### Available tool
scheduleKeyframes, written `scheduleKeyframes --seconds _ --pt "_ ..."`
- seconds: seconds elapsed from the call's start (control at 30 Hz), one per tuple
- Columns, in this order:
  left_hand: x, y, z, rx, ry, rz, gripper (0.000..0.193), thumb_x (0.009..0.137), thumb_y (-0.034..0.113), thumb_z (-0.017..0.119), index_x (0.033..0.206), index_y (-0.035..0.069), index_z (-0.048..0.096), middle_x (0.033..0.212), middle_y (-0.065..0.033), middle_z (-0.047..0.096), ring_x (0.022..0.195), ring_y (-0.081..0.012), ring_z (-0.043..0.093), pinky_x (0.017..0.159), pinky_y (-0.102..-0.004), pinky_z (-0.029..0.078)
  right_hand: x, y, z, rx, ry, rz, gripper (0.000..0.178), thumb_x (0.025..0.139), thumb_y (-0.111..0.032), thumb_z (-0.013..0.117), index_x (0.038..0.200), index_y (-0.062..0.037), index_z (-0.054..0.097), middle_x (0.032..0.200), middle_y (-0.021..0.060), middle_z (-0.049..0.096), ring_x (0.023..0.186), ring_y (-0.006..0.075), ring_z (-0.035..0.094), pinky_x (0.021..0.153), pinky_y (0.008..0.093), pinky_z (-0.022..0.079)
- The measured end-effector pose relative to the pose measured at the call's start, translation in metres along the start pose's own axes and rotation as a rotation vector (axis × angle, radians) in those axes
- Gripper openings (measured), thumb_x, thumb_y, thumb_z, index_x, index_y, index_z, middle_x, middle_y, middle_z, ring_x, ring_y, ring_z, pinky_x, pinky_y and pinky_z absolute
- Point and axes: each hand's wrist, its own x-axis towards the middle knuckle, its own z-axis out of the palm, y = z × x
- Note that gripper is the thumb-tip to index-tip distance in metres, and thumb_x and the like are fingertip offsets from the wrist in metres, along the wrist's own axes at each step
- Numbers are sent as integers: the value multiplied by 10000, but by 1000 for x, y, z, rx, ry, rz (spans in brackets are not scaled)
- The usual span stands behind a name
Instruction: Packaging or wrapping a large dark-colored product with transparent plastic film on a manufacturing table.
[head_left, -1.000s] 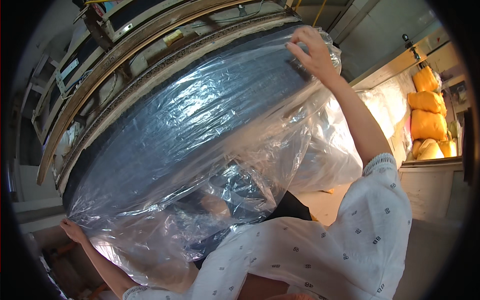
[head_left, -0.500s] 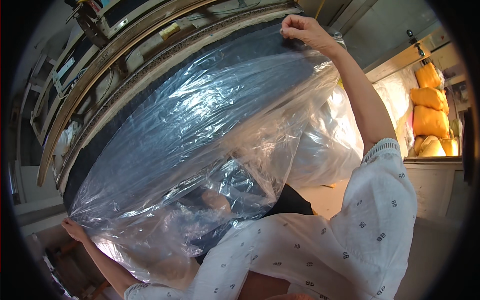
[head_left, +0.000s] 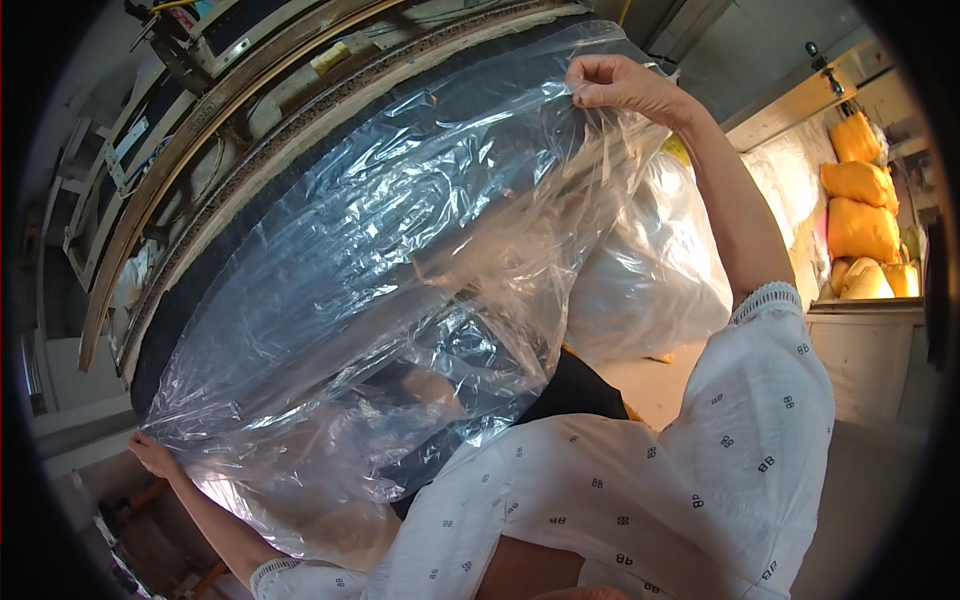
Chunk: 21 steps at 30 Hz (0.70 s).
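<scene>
A large clear plastic sheet (head_left: 400, 215) stretches over a dark work surface (head_left: 160, 365) and drapes down toward my lap. At its lower left corner my left hand (head_left: 152, 455) is closed on the gathered edge. My right hand (head_left: 630, 92), far up at the right, pinches the sheet near its upper right part, the thumb and forefinger pressed on the film. Between the two hands the plastic is crumpled, with bright glints. Whether it is one layer or more I cannot tell.
Behind the dark surface curves a wooden rail (head_left: 180, 215) with a metal machine frame (head_left: 195, 60). More bunched clear plastic (head_left: 650, 270) lies on the right. Orange bundles (head_left: 862, 230) are stacked on a far-right ledge.
My right hand has come slightly down and now gathers the plastic under it, with loose film showing beyond. The sheet is more wrinkled. My left hand has barely moved.
</scene>
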Motion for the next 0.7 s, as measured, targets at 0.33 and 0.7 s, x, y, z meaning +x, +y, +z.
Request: scheduleKeyframes --seconds 0.33,0.7 --pt "1 13 0 -19 -7 -33 316 907 290 406 1067 36 506 1044 -178 573 956 -351 549 777 -407 414 27 -1 -11 677 -85 -31 193 821 -297 637 825 -115 576 652 -89 455 549 33 392 513 162 314" --pt "-4 -51 -63 -1054 3 -347 263 873 228 565 1075 64 526 995 -74 573 889 -189 553 754 -302 461 75 24 30 -571 541 -235 257 737 -335 599 842 -119 691 777 61 611 721 227 581 659 319 446"
